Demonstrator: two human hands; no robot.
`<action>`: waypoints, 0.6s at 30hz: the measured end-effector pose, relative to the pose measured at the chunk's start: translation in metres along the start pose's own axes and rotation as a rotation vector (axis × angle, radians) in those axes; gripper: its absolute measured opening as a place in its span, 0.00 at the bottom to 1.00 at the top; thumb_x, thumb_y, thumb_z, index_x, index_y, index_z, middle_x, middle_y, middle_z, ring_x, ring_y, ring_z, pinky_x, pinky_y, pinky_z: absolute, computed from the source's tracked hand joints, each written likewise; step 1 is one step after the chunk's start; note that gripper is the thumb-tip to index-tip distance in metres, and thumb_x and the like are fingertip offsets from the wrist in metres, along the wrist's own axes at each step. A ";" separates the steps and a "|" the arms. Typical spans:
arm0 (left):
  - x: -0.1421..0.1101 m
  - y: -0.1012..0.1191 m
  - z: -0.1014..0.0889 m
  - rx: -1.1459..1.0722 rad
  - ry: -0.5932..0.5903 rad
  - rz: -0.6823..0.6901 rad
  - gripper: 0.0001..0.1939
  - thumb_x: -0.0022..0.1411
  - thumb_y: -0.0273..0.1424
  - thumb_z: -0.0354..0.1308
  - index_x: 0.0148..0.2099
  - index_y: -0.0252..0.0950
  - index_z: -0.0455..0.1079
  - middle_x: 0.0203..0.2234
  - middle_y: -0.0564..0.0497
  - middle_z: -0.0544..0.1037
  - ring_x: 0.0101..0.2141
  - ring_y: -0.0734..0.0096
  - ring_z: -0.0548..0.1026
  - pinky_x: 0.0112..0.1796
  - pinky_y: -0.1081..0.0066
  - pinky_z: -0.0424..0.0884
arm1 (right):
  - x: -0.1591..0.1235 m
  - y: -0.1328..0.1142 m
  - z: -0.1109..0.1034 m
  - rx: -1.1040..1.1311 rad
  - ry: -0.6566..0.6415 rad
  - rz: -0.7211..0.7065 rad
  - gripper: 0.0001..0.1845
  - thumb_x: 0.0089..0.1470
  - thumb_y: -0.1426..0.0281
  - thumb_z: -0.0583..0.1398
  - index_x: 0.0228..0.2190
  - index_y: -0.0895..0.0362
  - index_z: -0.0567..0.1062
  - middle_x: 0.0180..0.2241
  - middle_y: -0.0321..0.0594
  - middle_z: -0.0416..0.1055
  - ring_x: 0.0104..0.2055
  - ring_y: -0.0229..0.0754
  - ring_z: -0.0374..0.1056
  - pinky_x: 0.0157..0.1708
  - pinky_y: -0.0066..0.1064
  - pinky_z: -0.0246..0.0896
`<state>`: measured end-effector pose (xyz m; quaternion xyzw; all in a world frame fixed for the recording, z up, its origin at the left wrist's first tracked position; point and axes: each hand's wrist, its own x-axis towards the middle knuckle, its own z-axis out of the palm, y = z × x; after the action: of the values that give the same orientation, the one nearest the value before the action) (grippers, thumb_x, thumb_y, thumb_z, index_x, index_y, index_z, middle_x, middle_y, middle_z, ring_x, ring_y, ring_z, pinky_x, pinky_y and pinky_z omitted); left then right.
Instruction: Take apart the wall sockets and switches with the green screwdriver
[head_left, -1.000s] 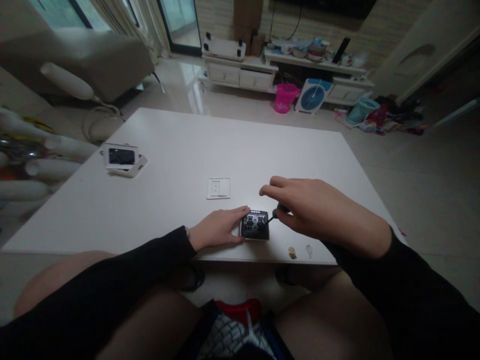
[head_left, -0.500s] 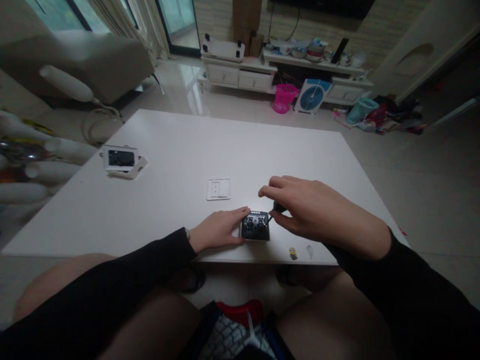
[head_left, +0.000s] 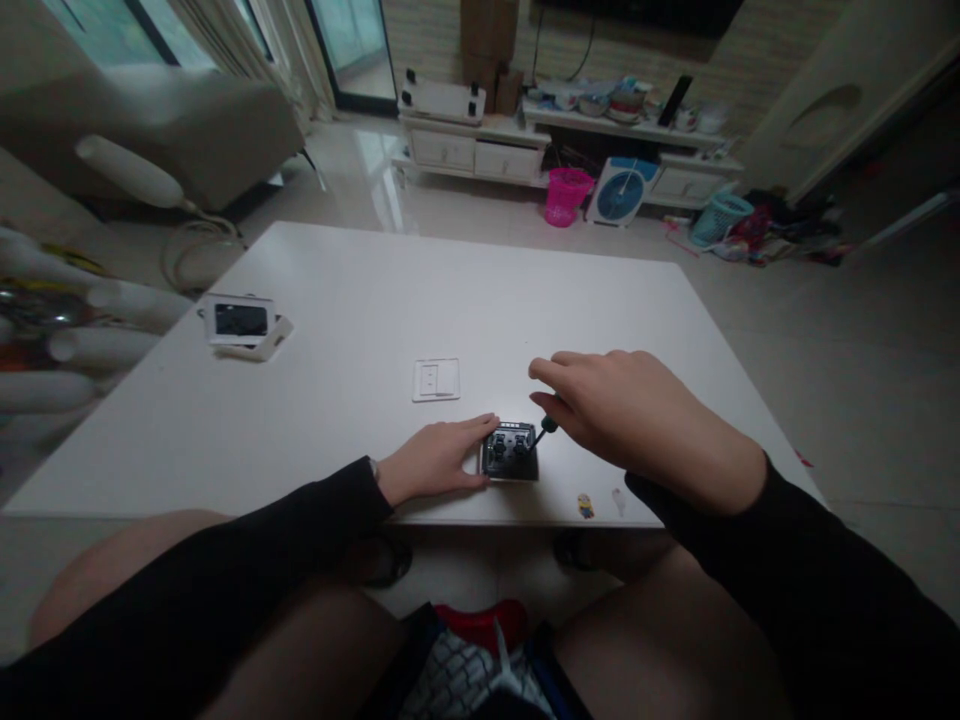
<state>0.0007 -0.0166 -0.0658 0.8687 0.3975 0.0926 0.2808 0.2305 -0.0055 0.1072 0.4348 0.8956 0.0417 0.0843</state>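
A small black wall socket point(head_left: 510, 464) lies with its terminal side up near the table's front edge. My left hand point(head_left: 435, 459) is closed around its left side, thumb at the near corner and fingers at the far one. From the right, my right hand point(head_left: 622, 405) grips a screwdriver point(head_left: 548, 426) with a dark green handle. The slanted shaft reaches the right part of the socket's back; the tip's exact contact is too small to make out. Just beyond lies a white faceplate point(head_left: 436, 381) with a socket and a switch on it.
White boxes point(head_left: 262, 343) lie at the left of the white table point(head_left: 480, 300), one with a dark window. A cartoon sticker point(head_left: 585, 505) and a pale sticker point(head_left: 619, 502) sit by the front edge. Beyond are a pink basket point(head_left: 566, 196) and a blue fan point(head_left: 621, 192).
My right hand has turned and shifted slightly right, showing more of the screwdriver's handle end. My left hand and the wall socket have stayed in place.
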 end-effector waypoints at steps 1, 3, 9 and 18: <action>0.000 0.000 0.000 0.003 -0.003 -0.001 0.41 0.61 0.40 0.68 0.71 0.40 0.58 0.67 0.39 0.70 0.60 0.44 0.75 0.57 0.52 0.74 | 0.000 0.000 0.000 -0.003 0.001 -0.004 0.12 0.68 0.66 0.53 0.46 0.53 0.75 0.41 0.42 0.79 0.29 0.42 0.68 0.27 0.36 0.36; 0.000 -0.001 0.001 0.005 -0.010 -0.002 0.41 0.60 0.40 0.69 0.71 0.39 0.58 0.67 0.38 0.70 0.61 0.43 0.75 0.58 0.51 0.74 | -0.001 0.000 0.000 0.026 -0.012 -0.055 0.11 0.65 0.70 0.54 0.45 0.53 0.74 0.41 0.41 0.79 0.31 0.43 0.70 0.27 0.36 0.36; 0.001 -0.001 0.000 0.002 -0.006 0.001 0.41 0.61 0.40 0.68 0.71 0.39 0.58 0.67 0.39 0.70 0.61 0.44 0.75 0.57 0.52 0.74 | -0.001 -0.003 0.000 0.021 -0.008 -0.011 0.10 0.67 0.68 0.54 0.43 0.54 0.75 0.40 0.43 0.77 0.33 0.44 0.70 0.27 0.36 0.37; 0.000 -0.002 0.003 -0.009 0.016 0.003 0.42 0.60 0.39 0.69 0.72 0.40 0.58 0.67 0.39 0.70 0.62 0.44 0.74 0.58 0.51 0.74 | -0.002 -0.003 -0.003 0.068 -0.022 -0.079 0.10 0.58 0.75 0.56 0.40 0.55 0.74 0.39 0.42 0.77 0.38 0.46 0.70 0.28 0.36 0.38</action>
<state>0.0009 -0.0166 -0.0687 0.8672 0.3982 0.1016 0.2813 0.2284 -0.0092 0.1099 0.4020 0.9121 0.0030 0.0810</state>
